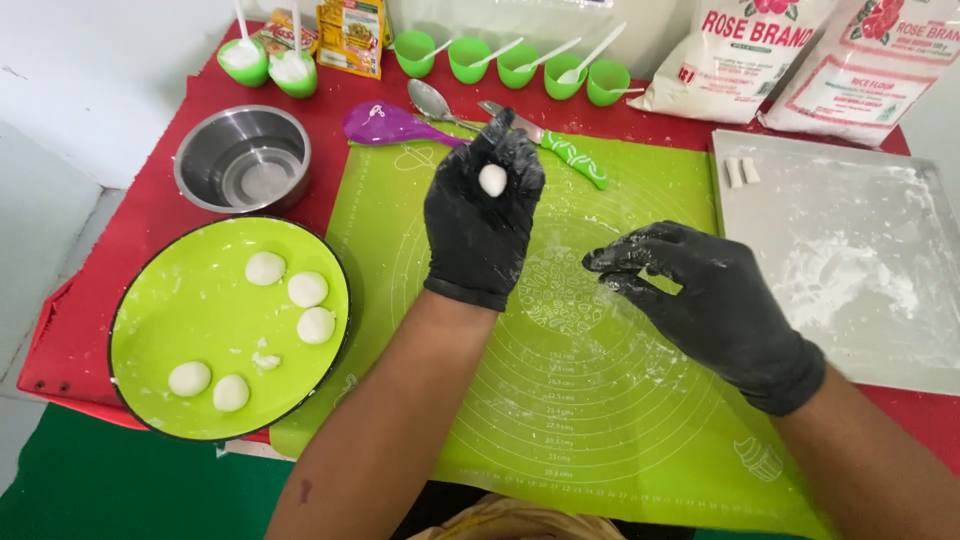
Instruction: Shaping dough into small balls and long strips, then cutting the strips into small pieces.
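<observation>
Both my hands wear black gloves dusted with flour. My left hand (pixel 482 215) is raised palm up over the green silicone mat (pixel 600 400), and a small white dough ball (pixel 493 179) rests on its fingers. My right hand (pixel 700 290) hovers to the right over the mat, fingers curled with thumb and forefinger close together; nothing shows in it. A round green plate (pixel 170 300) at the left carries several white dough balls (pixel 307 289).
An empty steel bowl (pixel 243 157) sits behind the plate. A purple spatula (pixel 390 125), metal spoon (pixel 432 100) and green-handled knife (pixel 560 150) lie at the mat's far edge. Green cups (pixel 510 62) with spoons, two flour bags (pixel 740 50) and a floured metal tray (pixel 850 250) stand around.
</observation>
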